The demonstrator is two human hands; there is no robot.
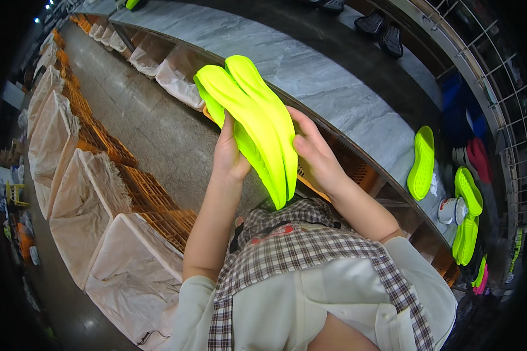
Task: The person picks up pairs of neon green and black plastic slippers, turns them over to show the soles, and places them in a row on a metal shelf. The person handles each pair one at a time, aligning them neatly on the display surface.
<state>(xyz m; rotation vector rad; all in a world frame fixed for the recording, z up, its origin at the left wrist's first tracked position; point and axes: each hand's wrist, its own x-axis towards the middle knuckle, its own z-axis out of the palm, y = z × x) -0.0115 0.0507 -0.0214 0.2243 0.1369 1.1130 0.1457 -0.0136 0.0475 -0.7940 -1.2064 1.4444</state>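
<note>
In front of my chest is a pair of neon yellow-green shoe soles (pixel 249 108), pressed side by side with their heels or toes level. My left hand (pixel 231 152) is closed on the pair's left side, its thumb along the edge and its other fingers hidden. My right hand (pixel 316 152) grips the right side, with thumb and fingers bent against the edge. To the right, another neon sole (pixel 421 162) lies on the grey marbled worktop (pixel 357 102). Beyond it, more neon soles (pixel 467 196) lie beside a small white tub (pixel 451 210).
A dark belt (pixel 310 44) runs along the worktop, with black soles (pixel 380 30) past it. Orange crates (pixel 158 202) with whitish cloth liners (pixel 82 205) line the left; others sit under the worktop. A wire rack (pixel 503 76) and a pink sole (pixel 479 159) are at far right.
</note>
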